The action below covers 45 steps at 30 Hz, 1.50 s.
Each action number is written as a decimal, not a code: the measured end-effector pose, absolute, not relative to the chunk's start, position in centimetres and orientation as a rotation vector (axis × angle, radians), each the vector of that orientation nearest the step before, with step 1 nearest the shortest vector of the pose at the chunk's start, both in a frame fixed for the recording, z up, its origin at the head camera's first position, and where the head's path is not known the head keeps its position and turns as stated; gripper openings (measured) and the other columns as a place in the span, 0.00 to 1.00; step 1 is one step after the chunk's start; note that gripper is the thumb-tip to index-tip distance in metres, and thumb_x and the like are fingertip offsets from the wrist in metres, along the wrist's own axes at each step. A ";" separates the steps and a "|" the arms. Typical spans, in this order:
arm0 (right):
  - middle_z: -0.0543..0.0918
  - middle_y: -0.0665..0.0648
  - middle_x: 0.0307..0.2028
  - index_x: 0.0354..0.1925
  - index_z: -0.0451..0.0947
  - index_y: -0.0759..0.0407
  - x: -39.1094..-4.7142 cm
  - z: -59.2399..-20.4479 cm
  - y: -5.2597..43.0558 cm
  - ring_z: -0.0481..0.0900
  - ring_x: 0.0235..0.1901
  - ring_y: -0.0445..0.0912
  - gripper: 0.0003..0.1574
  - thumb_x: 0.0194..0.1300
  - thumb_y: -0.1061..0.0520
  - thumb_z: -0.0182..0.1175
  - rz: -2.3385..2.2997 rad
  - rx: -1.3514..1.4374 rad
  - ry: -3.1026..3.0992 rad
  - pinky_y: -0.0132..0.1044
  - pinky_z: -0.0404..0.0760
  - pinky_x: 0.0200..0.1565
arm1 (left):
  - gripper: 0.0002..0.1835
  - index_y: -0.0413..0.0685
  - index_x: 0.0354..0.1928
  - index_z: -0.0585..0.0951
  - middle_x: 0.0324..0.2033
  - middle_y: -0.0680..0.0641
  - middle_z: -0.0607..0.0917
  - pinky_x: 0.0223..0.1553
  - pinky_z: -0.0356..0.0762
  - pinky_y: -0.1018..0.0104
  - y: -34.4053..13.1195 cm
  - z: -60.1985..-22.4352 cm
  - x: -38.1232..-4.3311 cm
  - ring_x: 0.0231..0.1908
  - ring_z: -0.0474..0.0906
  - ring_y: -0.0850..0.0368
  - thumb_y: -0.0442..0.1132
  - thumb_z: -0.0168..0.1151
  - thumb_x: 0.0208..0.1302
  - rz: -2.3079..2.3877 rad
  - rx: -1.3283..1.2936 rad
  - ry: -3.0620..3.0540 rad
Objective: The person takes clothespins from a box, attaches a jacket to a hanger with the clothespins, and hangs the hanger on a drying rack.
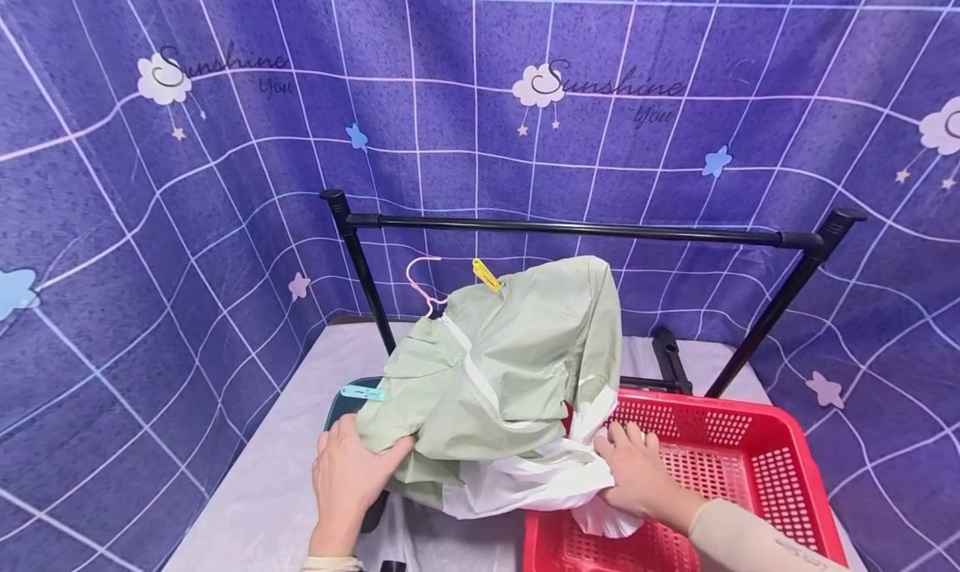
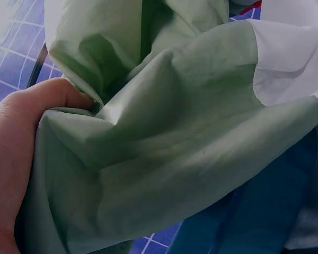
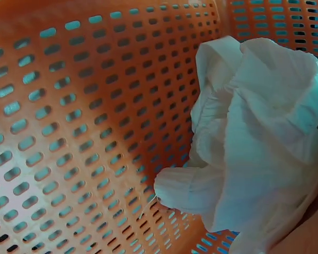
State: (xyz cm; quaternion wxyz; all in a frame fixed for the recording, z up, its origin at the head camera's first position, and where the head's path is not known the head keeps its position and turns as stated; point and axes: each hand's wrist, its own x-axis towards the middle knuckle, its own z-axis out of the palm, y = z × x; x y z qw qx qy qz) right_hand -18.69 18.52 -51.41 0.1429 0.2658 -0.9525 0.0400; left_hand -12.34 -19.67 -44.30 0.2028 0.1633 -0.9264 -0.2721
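Note:
A thin jacket (image 1: 517, 347) in pale green and white hangs bunched between my hands, in front of the black rack. The hook of a pink hanger (image 1: 414, 280) sticks up at its collar side. Along its top edge sits a yellow clothespin (image 1: 486, 275), and a light blue clothespin (image 1: 363, 393) is at its left edge. My left hand (image 1: 352, 472) pinches the green fabric (image 2: 148, 137), thumb on top. With its fingers in the white cloth (image 3: 270, 132), my right hand (image 1: 637, 476) grips the lower right part, above the red basket.
The red perforated basket (image 1: 787, 472) stands at the front right. Behind the jacket rises a black rack (image 1: 585, 228) with a horizontal bar. A dark teal container (image 1: 341, 405) is partly hidden at the left. A patterned purple curtain (image 1: 480, 172) surrounds the pale table (image 1: 262, 480).

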 end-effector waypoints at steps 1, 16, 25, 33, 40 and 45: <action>0.65 0.52 0.32 0.31 0.68 0.50 -18.7 -51.5 18.5 0.64 0.35 0.51 0.22 0.44 0.43 0.68 0.124 0.758 -2.741 0.47 0.61 0.32 | 0.43 0.33 0.50 0.73 0.45 0.35 0.79 0.41 0.72 0.41 -19.7 -44.4 -12.4 0.46 0.72 0.36 0.62 0.75 0.42 -0.759 0.456 -2.585; 0.68 0.56 0.34 0.40 0.70 0.55 -18.7 -53.3 18.0 0.67 0.36 0.52 0.37 0.39 0.35 0.70 0.108 0.717 -2.607 0.47 0.63 0.32 | 0.44 0.32 0.51 0.72 0.45 0.34 0.79 0.41 0.73 0.40 -19.7 -45.0 -12.5 0.46 0.72 0.36 0.61 0.75 0.42 -0.748 0.451 -2.595; 0.72 0.62 0.47 0.47 0.75 0.56 -19.0 -54.1 17.9 0.69 0.44 0.56 0.43 0.39 0.30 0.69 0.073 0.722 -2.641 0.51 0.64 0.35 | 0.45 0.32 0.51 0.72 0.45 0.34 0.79 0.42 0.73 0.39 -19.7 -45.2 -12.7 0.46 0.72 0.35 0.62 0.74 0.43 -0.745 0.456 -2.607; 0.73 0.64 0.55 0.55 0.74 0.58 -19.0 -54.1 18.1 0.70 0.54 0.61 0.57 0.35 0.22 0.68 -0.032 0.787 -2.711 0.58 0.68 0.40 | 0.46 0.31 0.53 0.72 0.47 0.33 0.78 0.43 0.72 0.40 -19.9 -45.2 -12.7 0.47 0.71 0.35 0.62 0.73 0.44 -0.755 0.471 -2.632; 0.74 0.52 0.55 0.56 0.76 0.49 -19.1 -53.9 18.3 0.71 0.56 0.58 0.51 0.40 0.22 0.65 -0.103 0.841 -2.767 0.59 0.68 0.41 | 0.47 0.30 0.54 0.71 0.47 0.33 0.78 0.43 0.73 0.39 -20.1 -45.3 -12.7 0.47 0.72 0.35 0.64 0.73 0.44 -0.740 0.465 -2.637; 0.76 0.51 0.53 0.53 0.76 0.48 -19.5 -54.4 18.6 0.71 0.55 0.57 0.49 0.39 0.22 0.66 -0.095 0.853 -2.761 0.64 0.68 0.44 | 0.45 0.31 0.51 0.72 0.45 0.33 0.79 0.41 0.73 0.39 -20.0 -45.5 -12.5 0.46 0.72 0.36 0.63 0.73 0.44 -0.744 0.472 -2.623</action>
